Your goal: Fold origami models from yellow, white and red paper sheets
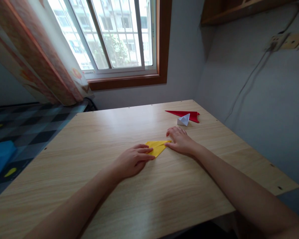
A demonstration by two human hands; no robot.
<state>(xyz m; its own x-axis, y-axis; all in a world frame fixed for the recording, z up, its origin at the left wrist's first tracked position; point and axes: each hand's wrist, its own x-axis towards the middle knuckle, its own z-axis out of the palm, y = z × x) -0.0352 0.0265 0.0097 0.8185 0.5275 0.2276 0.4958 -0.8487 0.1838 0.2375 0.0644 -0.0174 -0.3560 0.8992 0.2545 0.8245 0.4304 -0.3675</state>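
A sheet of yellow paper (156,148), folded to a pointed shape with a crease along it, lies flat on the wooden table (109,132). My left hand (134,158) rests on its left end, fingers stretched out and pressing the paper down. At the right tip, the thumb of my right hand (180,140) touches the paper. The other fingers of that hand are curved and apart from the thumb, with nothing gripped between them. Part of the paper's left side is hidden under my left fingers.
Beyond my right hand stand a small white folded paper boat (183,120) and a red folded paper dart (193,116). A checked bed (40,137) with a blue item (1,157) lies left of the table. The wall (269,109) borders the right side.
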